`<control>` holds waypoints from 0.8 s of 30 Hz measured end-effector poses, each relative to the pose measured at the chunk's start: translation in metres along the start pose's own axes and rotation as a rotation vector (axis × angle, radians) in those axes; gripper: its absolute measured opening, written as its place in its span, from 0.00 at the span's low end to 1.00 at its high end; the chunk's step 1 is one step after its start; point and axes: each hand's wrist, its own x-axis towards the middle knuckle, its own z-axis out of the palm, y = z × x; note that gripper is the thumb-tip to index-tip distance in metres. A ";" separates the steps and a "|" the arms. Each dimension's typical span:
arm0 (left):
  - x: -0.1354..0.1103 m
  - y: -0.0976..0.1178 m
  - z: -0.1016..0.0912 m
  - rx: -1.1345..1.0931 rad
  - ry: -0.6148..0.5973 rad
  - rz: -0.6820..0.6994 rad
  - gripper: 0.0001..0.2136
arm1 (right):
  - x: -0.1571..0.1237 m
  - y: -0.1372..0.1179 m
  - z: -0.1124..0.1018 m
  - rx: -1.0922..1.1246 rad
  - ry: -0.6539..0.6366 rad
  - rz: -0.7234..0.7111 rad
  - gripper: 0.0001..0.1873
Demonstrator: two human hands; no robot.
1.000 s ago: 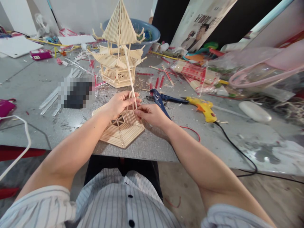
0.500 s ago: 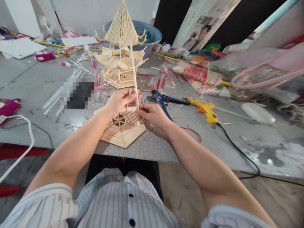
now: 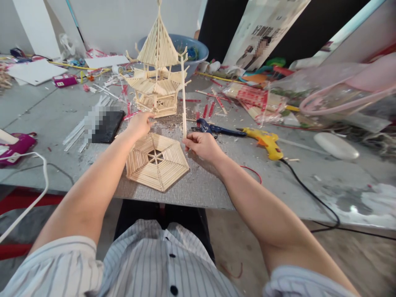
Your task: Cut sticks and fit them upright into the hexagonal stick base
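My right hand (image 3: 201, 144) pinches the lower end of a long pale wooden chopstick (image 3: 183, 99), which stands nearly upright. My left hand (image 3: 139, 125) reaches toward the base of a pagoda model (image 3: 159, 86) made of wooden sticks. Its fingers are curled together, and whatever they may hold is too small to make out. Between my forearms a flat hexagonal stick panel (image 3: 167, 176) lies on the table, with an open spoked middle. Neither hand touches this panel.
A yellow glue gun (image 3: 266, 142) lies to the right, beside blue-handled cutters (image 3: 213, 128). A black phone (image 3: 108, 127) and clear strips (image 3: 74, 128) lie left. Behind the pagoda stands a blue basin (image 3: 202, 51). Red-wrapped chopsticks (image 3: 247, 97) and scraps litter the back of the grey table (image 3: 213, 189).
My left hand has moved left, away from my right hand and the panel, and the short stick it held is out of sight. The chopstick in my right hand is more upright.
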 end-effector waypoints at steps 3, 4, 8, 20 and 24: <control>0.004 -0.012 -0.003 -0.213 0.080 0.011 0.08 | 0.001 0.001 0.000 0.003 -0.014 -0.003 0.15; 0.002 -0.013 -0.005 -0.263 0.085 0.011 0.07 | 0.001 0.001 0.001 0.009 -0.016 -0.002 0.15; -0.019 0.009 -0.002 -0.334 -0.004 0.030 0.03 | 0.000 -0.001 0.005 0.033 -0.009 -0.011 0.14; -0.058 0.069 0.032 -0.892 -0.267 -0.079 0.03 | -0.006 -0.010 0.010 0.074 -0.138 -0.103 0.15; -0.052 0.074 0.021 -0.884 -0.221 -0.061 0.05 | -0.005 -0.004 0.011 0.067 0.009 -0.131 0.15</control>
